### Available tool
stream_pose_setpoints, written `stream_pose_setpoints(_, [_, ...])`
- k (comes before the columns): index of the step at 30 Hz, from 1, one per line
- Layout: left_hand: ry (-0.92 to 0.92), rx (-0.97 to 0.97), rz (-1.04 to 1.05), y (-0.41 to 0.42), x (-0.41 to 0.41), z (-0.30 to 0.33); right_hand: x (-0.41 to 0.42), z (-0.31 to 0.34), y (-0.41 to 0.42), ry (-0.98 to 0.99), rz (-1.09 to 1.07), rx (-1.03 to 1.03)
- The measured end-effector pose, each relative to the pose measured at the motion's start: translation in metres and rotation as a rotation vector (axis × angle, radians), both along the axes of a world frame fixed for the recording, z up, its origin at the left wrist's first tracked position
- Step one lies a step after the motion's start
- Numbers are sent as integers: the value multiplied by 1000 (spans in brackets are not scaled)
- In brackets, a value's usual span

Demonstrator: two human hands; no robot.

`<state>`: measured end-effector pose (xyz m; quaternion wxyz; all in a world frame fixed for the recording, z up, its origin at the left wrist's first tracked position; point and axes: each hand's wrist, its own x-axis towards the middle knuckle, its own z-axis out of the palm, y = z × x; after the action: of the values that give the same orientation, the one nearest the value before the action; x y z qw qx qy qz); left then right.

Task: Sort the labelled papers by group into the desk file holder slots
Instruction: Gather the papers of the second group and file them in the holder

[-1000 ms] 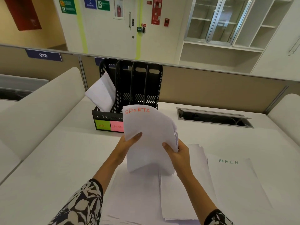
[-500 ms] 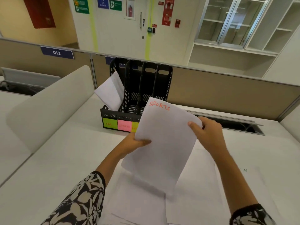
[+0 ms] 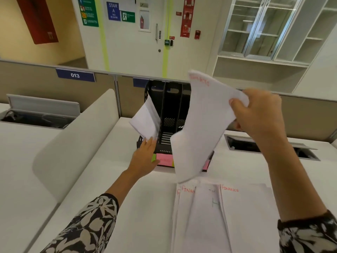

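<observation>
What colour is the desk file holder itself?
Black, with perforated walls; the file holder shows best in the head view, the only view given.

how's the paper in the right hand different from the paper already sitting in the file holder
The held paper is up in the air, pinched near its top edge by the right hand; the filed paper stands in the leftmost slot of the file holder, leaning out to the left.
The held paper shows blurred red lettering at its top; the filed paper shows no readable label.
The held paper curves and hangs; the filed paper looks flatter.
Both are white sheets.
</observation>
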<state>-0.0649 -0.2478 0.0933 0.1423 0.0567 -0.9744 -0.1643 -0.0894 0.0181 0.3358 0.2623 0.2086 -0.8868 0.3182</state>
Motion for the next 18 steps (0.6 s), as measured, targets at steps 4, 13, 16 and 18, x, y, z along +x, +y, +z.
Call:
stream_pose_setpoints(4, [-124,-229,44,-16,-8,-15,-22,12,-57,116,-38,43])
stream_pose_setpoints(13, [-175,-206,58,-24,-17,-38,-77,-23,-164,260,-123,201])
stream_pose_setpoints(16, [-148,-210,60,-28,-17,-45,-92,-54,-187,250,-150,278])
stream_pose_setpoints(18, [-133,-216,63,-30,-18,-50,-102,-78,-198,210,-128,280])
